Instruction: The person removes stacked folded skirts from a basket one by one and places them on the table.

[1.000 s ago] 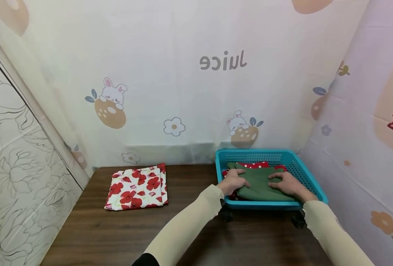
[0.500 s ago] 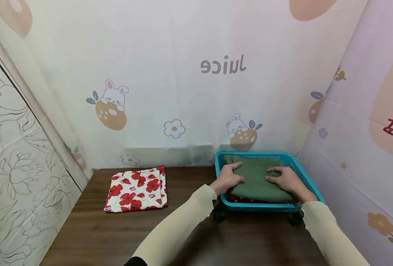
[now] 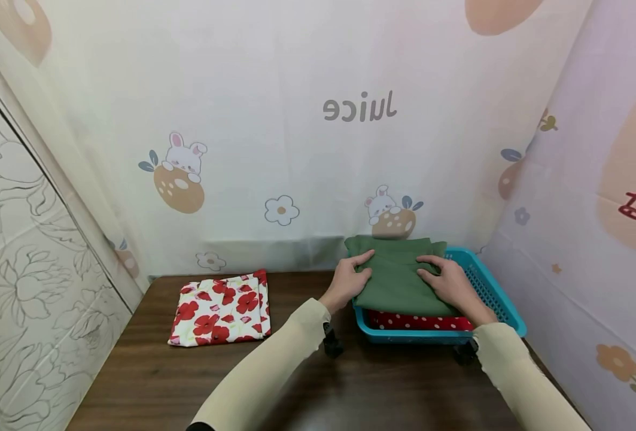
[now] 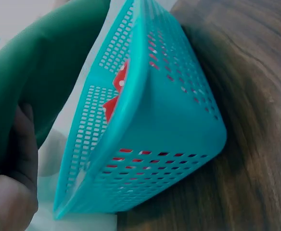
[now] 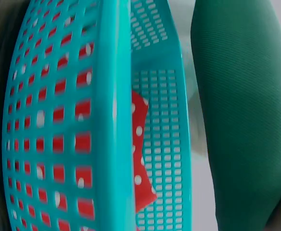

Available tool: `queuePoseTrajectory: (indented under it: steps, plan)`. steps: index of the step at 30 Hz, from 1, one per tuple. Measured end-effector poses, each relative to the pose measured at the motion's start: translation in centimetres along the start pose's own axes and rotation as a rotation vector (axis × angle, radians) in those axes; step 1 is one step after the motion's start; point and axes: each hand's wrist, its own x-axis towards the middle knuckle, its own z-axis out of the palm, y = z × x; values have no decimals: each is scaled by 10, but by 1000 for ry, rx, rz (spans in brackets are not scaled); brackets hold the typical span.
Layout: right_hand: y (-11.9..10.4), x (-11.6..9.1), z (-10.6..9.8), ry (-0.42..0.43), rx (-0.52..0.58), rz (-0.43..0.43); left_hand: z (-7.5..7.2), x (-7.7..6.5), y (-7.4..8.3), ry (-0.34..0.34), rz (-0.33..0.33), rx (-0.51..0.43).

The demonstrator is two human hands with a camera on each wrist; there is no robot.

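**Left hand (image 3: 346,282) and right hand (image 3: 451,285) held up a green cloth (image 3: 398,278)**

The fingers pinched its left and right sides. The green cloth was above the blue basket (image 3: 420,337), over its left part. A red dotted cloth (image 3: 420,322) lay inside. Well to the left, a flowery cloth (image 3: 218,310) lay on the table (image 3: 151,371).

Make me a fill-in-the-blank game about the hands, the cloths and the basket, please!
The left hand and right hand hold a plain folded cloth coloured ____.
The red polka-dot cloth in the turquoise perforated plastic basket has dots coloured ____.
From the person's side, the folded white cloth with red flowers lies on the brown wooden table, to the basket's ____.

Missing words: green; white; left.
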Motion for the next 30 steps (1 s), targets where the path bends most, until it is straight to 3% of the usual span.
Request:
queuePoseTrajectory:
  steps: [6, 18, 30]
  plan:
    - [-15, 2, 9, 28, 31, -32, -17, -4, 0, 22, 18, -1]
    - [-54, 17, 37, 52, 155, -24, -68, -20, -9, 52, 45, 59]
    - [-104, 29, 75, 82, 271, -7, -116, -47, -22, 137, -11, 19]
